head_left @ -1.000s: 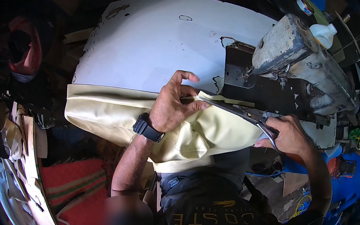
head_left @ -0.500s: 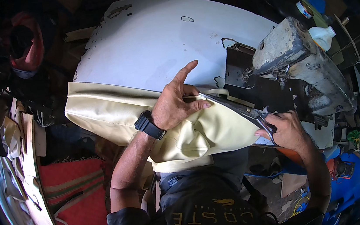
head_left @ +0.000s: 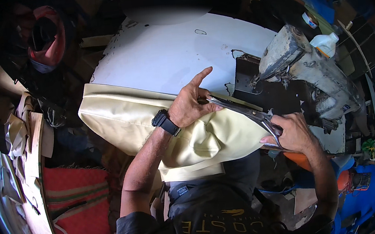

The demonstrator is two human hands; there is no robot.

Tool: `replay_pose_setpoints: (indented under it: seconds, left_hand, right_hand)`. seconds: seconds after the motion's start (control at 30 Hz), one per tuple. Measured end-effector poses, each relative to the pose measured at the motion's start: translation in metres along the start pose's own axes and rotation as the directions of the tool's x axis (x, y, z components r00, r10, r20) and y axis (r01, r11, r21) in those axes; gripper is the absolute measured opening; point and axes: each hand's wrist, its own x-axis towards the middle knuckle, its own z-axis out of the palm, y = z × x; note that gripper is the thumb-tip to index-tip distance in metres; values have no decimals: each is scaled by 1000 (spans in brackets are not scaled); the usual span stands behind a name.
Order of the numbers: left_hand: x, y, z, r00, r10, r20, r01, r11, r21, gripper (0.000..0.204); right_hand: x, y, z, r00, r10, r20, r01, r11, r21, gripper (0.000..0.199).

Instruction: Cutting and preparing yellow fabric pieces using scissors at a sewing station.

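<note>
A cream vinyl cover with stitched seams lies over the table's near edge and sags toward my lap. My left hand, a black watch at its wrist, pinches the cover's upper edge between thumb and curled fingers. Its index finger points away, up and to the right. In my right hand are metal scissors, gripped by their handles. Their blades run along the cover's right-hand edge, tips close to my left thumb. How far the blades are apart is hard to make out.
The white tabletop has chipped patches. A worn sewing machine head stands at its right, beside a dark metal plate. Behind the machine is a white bottle. Red striped cloth lies at lower left, near wooden boards.
The whole view has shifted slightly, so the table and machine sit differently in it. Both hands keep their holds, with little change relative to the cover.
</note>
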Motion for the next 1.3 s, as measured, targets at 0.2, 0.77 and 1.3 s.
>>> replay_pose_setpoints:
  seconds: [0.2,0.77,1.3]
  left_hand:
    - [2,-8,-4,999,-27,46,25,999,28,108]
    - [-124,-5,82,965,263,6,-250,910,332,36]
    - [-219,-102,-355,458,1,-889,739,556,381,46]
  right_hand:
    - [1,9,-6,998,-32,47,35,998,-58,44]
    - [-77,-53,138,919,288,-271,-16,711,703,42]
    - [-86,-17,145,953,196,-230,-1,764,645,35]
